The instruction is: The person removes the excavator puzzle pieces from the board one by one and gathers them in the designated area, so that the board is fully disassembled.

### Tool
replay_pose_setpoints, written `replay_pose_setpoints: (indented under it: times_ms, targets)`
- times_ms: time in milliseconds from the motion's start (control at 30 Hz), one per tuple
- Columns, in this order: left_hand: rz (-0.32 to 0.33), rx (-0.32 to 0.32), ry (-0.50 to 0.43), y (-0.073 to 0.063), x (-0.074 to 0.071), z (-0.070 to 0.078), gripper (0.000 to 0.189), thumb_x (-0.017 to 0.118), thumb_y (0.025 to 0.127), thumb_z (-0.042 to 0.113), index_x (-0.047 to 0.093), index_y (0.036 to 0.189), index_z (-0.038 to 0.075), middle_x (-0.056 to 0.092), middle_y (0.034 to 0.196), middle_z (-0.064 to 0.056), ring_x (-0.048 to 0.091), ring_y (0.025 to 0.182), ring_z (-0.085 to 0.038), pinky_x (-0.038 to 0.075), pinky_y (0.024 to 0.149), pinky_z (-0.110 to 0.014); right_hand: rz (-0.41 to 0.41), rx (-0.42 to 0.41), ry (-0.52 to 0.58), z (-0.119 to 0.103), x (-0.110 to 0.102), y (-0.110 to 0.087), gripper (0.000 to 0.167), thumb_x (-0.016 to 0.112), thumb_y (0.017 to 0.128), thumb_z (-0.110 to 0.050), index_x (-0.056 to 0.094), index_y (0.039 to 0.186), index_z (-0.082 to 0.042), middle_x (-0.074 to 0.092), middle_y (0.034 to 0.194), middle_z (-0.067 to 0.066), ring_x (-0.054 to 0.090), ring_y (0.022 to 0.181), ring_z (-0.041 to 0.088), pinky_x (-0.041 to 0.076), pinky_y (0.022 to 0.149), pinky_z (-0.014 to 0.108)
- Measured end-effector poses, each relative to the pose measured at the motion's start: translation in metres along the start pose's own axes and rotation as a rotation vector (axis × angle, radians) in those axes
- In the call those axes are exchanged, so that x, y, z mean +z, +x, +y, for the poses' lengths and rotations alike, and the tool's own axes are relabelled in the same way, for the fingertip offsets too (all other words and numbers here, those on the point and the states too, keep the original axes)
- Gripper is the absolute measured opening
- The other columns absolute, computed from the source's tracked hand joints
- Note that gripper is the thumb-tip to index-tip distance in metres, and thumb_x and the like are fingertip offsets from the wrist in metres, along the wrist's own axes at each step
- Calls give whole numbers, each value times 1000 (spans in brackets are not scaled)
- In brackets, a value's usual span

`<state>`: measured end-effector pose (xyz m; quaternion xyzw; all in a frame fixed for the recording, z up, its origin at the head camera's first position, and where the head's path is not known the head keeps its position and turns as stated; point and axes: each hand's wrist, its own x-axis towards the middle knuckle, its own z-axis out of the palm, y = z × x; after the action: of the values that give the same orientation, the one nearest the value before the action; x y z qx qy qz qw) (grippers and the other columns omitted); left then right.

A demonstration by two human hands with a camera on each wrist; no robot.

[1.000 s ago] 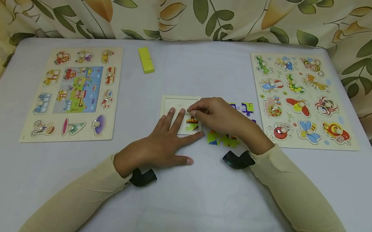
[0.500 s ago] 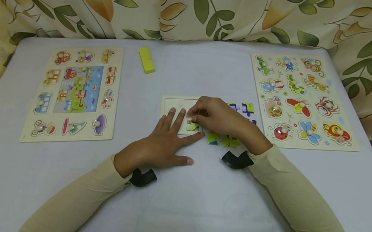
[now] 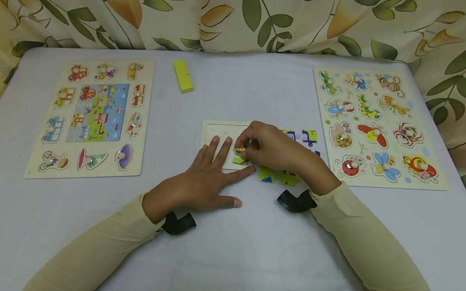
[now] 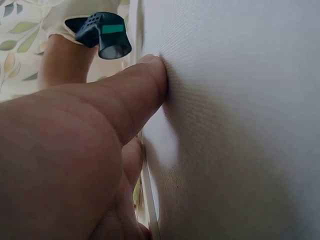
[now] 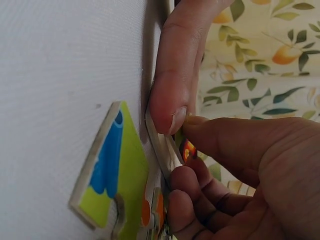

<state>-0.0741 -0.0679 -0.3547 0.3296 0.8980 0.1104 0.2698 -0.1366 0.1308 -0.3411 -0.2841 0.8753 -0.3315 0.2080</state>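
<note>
My left hand [image 3: 201,184] lies flat with fingers spread, its fingertips on a small cream puzzle tray [image 3: 203,135] and its thumb on the white cloth. In the tray's lower right corner is a jigsaw piece [image 3: 238,160], green with red and yellow. The curled fingers of my right hand [image 3: 277,145] pinch this piece, partly hiding it. From the right wrist view, the thumb [image 5: 200,125] presses close to the left hand's finger [image 5: 172,70], by the tray's edge. Loose jigsaw pieces [image 3: 267,175] lie right of the tray, partly under the right hand.
A knobbed vehicle puzzle board [image 3: 102,163] lies at the left, an insect puzzle board [image 3: 419,180] at the right. A yellow-green block [image 3: 183,76] rests toward the back. A floral curtain [image 3: 267,13] hangs behind the table. Black devices [image 3: 179,223] sit at both wrists.
My right fingertips have shifted slightly down and right on the tray, and the piece in the corner has turned a little. The left hand stays where it was.
</note>
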Motion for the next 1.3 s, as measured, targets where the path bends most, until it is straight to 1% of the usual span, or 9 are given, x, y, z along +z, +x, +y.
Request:
replay_pose_setpoints:
  times_ms: [167,400,500,600,733,867,1033,1167,1300]
  targets:
    - [4,2,8,0,1,-1,73,50,93,63,18,154,41,-27,155,-19,-32,136,-41,-8,110,-59,6,-22,23,0,2,1,10,68,90,-4,68,99,-7,63,93,3,55,78,17,46,71,33]
    - [-4,-1,17,-2,1,-3,73,49,93,63,17,154,41,-29,154,-19,-33,136,-41,-9,110,-59,-13,-37,127,2,5,0,13,63,92,0,67,103,-5,67,91,1,60,83,16,48,76,33]
    - [-5,0,19,-2,1,-3,73,48,93,64,17,154,41,-29,154,-19,-34,135,-41,-9,110,-58,-1,-57,143,4,5,-1,13,62,93,0,67,104,-5,67,91,2,60,84,16,48,77,34]
    - [-3,-5,22,-2,1,-3,73,48,93,64,16,154,42,-29,154,-19,-33,136,-41,-9,110,-58,24,-56,151,5,3,-4,13,61,94,-1,67,105,-5,68,94,2,61,87,16,49,78,34]
    - [6,-9,31,-2,2,-3,73,49,93,64,17,154,42,-28,154,-20,-32,136,-42,-10,110,-57,55,-40,132,7,-2,-9,14,61,95,-2,67,106,-6,68,98,3,61,87,16,49,78,34]
    - [9,-16,31,-2,4,-3,73,49,92,64,17,154,42,-28,154,-20,-32,136,-41,-10,111,-57,89,-23,96,11,-7,-17,13,61,95,-4,67,106,-8,68,96,2,61,82,16,49,73,33]
    - [12,-17,22,-1,5,-2,72,48,92,64,17,154,43,-30,154,-18,-33,137,-40,-10,111,-56,134,-14,61,17,-13,-30,12,62,95,-4,68,104,-9,68,94,2,59,80,15,49,69,30]
    - [10,-15,17,1,5,-1,72,49,92,64,18,154,43,-30,154,-17,-34,136,-38,-11,110,-56,152,0,43,22,-19,-42,11,64,94,-5,69,104,-8,68,94,1,59,79,16,49,69,29]
    - [6,-30,33,3,5,0,72,49,91,65,18,153,45,-30,155,-16,-34,136,-38,-11,110,-56,162,24,39,25,-23,-53,12,65,94,-6,70,104,-7,69,93,2,59,77,17,49,68,27]
